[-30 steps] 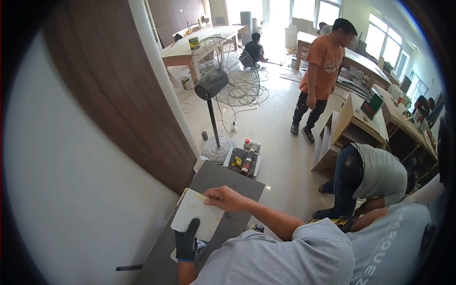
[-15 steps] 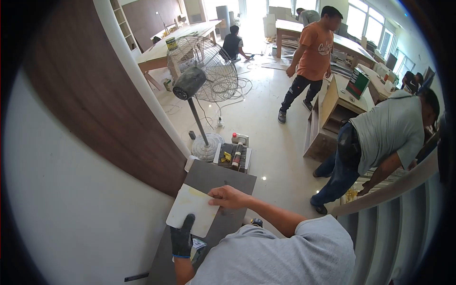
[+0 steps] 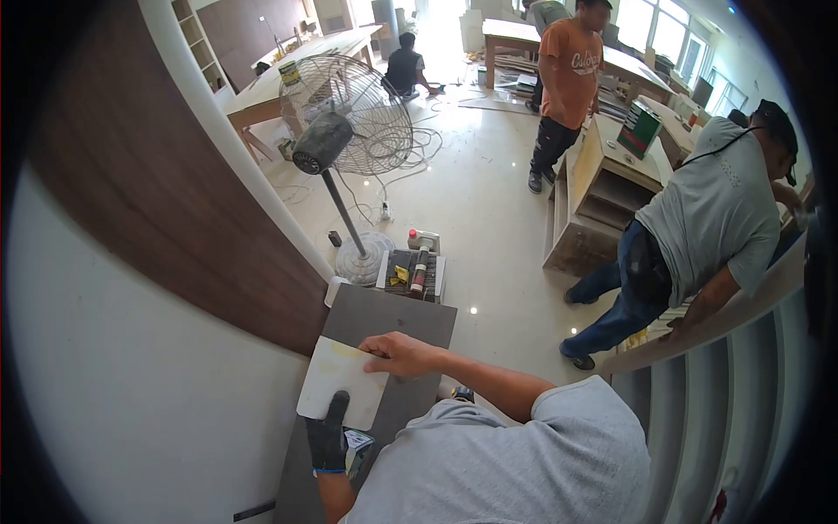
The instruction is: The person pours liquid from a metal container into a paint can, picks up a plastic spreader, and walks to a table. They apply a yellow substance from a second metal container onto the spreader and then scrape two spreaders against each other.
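Workshop flooring, pale and glossy, carries a dark grey flat panel (image 3: 397,314) that runs away from the wearer. On the panel's near half lies a cream-white rectangular sheet (image 3: 336,380), its long axis parallel to the panel's. The bare right hand (image 3: 397,354) pinches the sheet's far right corner. The gloved left hand (image 3: 329,437) rests on its near edge, grip unclear. Beyond the panel's far end, a shallow floor tray (image 3: 439,279) holds a tube and yellow pieces.
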Demonstrator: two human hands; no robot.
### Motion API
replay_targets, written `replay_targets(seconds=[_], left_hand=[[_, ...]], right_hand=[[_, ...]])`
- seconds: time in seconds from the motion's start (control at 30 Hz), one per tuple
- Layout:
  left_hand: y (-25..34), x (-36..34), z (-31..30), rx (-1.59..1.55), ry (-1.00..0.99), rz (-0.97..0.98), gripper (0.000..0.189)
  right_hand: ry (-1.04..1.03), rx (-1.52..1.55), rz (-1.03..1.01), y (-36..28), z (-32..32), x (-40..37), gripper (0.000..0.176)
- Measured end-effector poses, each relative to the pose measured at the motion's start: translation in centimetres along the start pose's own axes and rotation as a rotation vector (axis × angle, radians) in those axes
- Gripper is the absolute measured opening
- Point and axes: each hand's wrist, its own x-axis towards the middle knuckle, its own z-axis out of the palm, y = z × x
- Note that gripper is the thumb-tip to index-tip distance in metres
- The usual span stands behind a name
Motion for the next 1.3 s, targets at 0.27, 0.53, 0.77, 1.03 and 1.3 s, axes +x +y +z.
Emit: replay_targets(seconds=[0.27, 0.53, 0.77, 1.03, 1.3], left_hand=[[0.2, -0.7, 0.7, -0.02, 0.081, -0.117, 0.049], [0.1, -0.7, 0.6, 0.063, 0.018, -0.133, 0.047], [0.0, 0.5, 1.6, 0.156, -0.073, -0.186, 0.048], [-2.1, 3.5, 6.4, 0.21, -0.134, -0.318, 0.048], [-2.9, 8.1, 13.6, 0.283, -0.245, -0.311, 0.049]], right_hand=[[0.094, -0.097, 0.099, -1.2, -0.2, 0.0, 0.024], [0.016, -0.004, 0.063, -0.6, -0.6, -1.9, 0.028], [0.111, 0.052, 0.148, -0.4, -0.8, -4.5, 0.032], [0.272, 0.172, 0.29, 2.4, -4.1, -8.6, 0.031], [0.309, 0.172, 0.24, 4.1, -13.0, -10.5, 0.027]])
